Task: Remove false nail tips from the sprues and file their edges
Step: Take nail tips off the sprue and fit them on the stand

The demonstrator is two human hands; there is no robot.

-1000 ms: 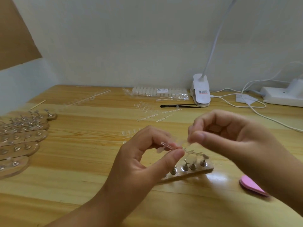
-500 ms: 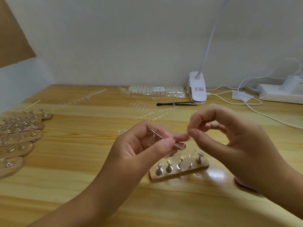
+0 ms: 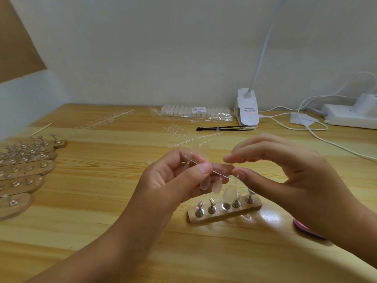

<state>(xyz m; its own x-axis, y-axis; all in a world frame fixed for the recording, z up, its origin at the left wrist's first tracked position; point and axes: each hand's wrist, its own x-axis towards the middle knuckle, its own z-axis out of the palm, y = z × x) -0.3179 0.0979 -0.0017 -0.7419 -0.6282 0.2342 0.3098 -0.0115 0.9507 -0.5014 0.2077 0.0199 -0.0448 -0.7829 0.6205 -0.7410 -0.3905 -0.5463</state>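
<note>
Left hand (image 3: pixel 173 180) pinches clear plastic sprue strip (image 3: pixel 217 172), axis far-left to near-right; right hand (image 3: pixel 295 180), holding nothing, just beside its right end.

The bench (image 3: pixel 102 201) is showing glossy, varnished wood grain. The sprue (image 3: pixel 216 172) is looking like clear, smooth plastic, its nail tips (image 3: pixel 217 186) frosted and matt. The wooden block (image 3: pixel 224 216) is carrying shiny metal pegs (image 3: pixel 199 212).
</note>
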